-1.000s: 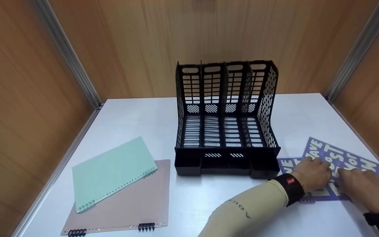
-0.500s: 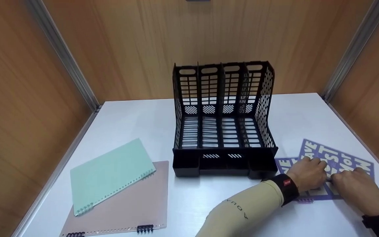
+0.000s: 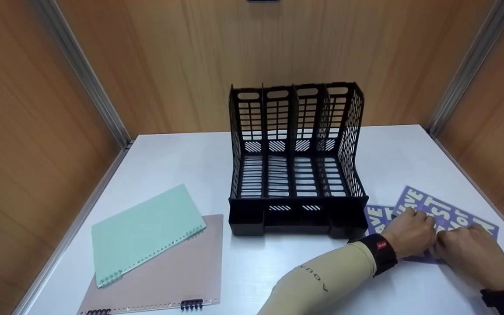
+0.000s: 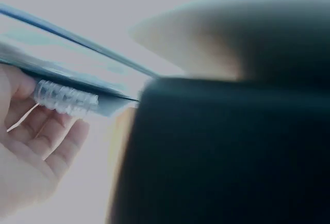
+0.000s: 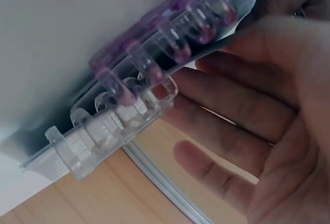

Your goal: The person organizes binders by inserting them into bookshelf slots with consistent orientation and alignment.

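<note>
Two purple loose-leaf notebooks with large pale lettering overlap at the right of the head view. The upper notebook [image 3: 442, 213] lies askew over the lower notebook [image 3: 375, 218]. My left hand [image 3: 411, 232] and right hand [image 3: 475, 253] grip their near edges side by side, knuckles up. In the left wrist view, fingers curl under an edge beside a clear ring clip [image 4: 66, 99]. The right wrist view shows purple-tinted rings [image 5: 165, 38] above clear rings [image 5: 111, 121], with my right thumb and fingers around the binding edge.
A black file organizer [image 3: 298, 214] with several upright slots stands mid-table, close to the left forearm. On the left, a mint green notebook [image 3: 147, 232] lies across a pink notebook [image 3: 186, 275] with black rings. Wood-grain walls [image 3: 182, 65] enclose the white table [image 3: 182, 162].
Both hands have shifted slightly left. The lower purple notebook has turned, its near edge moving up and its purple rings passing out of sight behind the left hand.
</note>
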`<state>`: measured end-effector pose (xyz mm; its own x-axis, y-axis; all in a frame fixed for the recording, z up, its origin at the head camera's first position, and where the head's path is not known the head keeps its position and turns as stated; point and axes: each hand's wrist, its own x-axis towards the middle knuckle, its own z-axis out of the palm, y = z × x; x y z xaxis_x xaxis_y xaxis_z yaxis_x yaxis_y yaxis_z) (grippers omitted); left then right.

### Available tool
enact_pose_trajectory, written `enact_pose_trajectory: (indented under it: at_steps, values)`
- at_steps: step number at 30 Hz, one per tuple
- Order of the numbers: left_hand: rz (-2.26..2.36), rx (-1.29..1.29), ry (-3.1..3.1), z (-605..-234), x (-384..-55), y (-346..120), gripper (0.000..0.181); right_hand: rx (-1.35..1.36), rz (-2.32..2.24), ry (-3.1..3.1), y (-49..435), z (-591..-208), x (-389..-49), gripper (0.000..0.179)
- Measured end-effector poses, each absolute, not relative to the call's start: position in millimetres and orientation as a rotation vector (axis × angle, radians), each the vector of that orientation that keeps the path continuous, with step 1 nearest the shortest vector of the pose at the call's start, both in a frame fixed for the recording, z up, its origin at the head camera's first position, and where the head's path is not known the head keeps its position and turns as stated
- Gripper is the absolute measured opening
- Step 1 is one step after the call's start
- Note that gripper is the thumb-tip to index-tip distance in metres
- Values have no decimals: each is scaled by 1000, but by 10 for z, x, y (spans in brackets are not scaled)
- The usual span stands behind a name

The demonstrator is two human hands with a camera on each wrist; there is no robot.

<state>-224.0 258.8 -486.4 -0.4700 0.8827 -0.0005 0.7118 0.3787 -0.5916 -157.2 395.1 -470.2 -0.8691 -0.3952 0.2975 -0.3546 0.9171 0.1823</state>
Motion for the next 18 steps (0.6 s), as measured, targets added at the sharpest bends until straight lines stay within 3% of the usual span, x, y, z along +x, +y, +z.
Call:
enact_pose_trajectory:
  at_steps: [7, 18]
  values:
    - [627, -1355, -2286, -4774, -2223, 2552, 34, 376, -154, -2689, 3895, -4652, -1544, 40]
    - [528, -1325, -2196, -4415, -2248, 2448, 35, 211, -134, -2590, 3754, -4522, -1427, 24]
